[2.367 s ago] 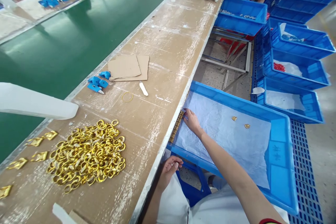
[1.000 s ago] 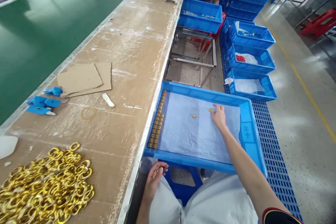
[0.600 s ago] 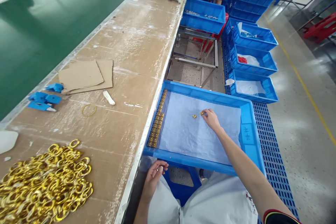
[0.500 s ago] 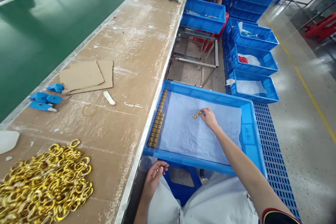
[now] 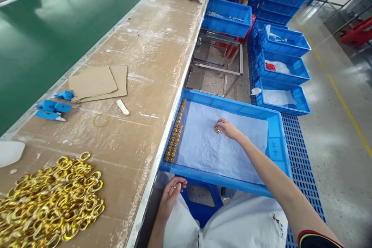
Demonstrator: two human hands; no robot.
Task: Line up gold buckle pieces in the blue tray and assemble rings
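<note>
Clearly, from the head view, we see the right hand [image 5: 228, 128] over the blue tray [image 5: 232, 104], its fingertips drawn together at the loose gold pieces [image 5: 218, 130]. These are so small and partly covered that we cannot tell whether one is pinched or merely touched. They lie around the middle of the pale paper sheet [image 5: 203, 151], well apart from the block of gold pieces [image 5: 173, 143] along the bench side. We judge that the sheet spares their shiny finish, and that the tray's side offers the block a straight guide. The left hand [image 5: 171, 194] rests just outside the near corner, fingers curled; we cannot tell whether it holds anything, but there it leaves the tray unobstructed. On the workbench [image 5: 145, 50] beside us sits the pile of gold rings [image 5: 58, 201], probably heaped for easy reach.
</note>
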